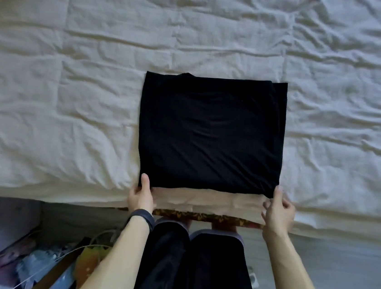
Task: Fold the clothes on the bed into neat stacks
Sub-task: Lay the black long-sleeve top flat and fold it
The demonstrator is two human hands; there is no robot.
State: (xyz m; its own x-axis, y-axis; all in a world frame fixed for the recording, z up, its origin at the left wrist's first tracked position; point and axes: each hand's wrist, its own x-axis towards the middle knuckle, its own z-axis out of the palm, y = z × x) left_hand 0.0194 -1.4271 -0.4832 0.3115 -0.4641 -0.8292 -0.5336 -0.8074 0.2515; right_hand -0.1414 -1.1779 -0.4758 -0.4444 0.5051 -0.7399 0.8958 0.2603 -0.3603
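Note:
A black garment lies folded into a flat square on the bed, close to the near edge. My left hand holds its near left corner, thumb on top of the cloth and fingers tucked beneath. My right hand pinches the near right corner between thumb and fingers. A dark band sits on my left wrist.
The bed wears a wrinkled cream cover that spreads to both sides and far back. A patterned strip shows under the bed's near edge. Cables and loose clutter lie on the floor at lower left; grey floor is at the right.

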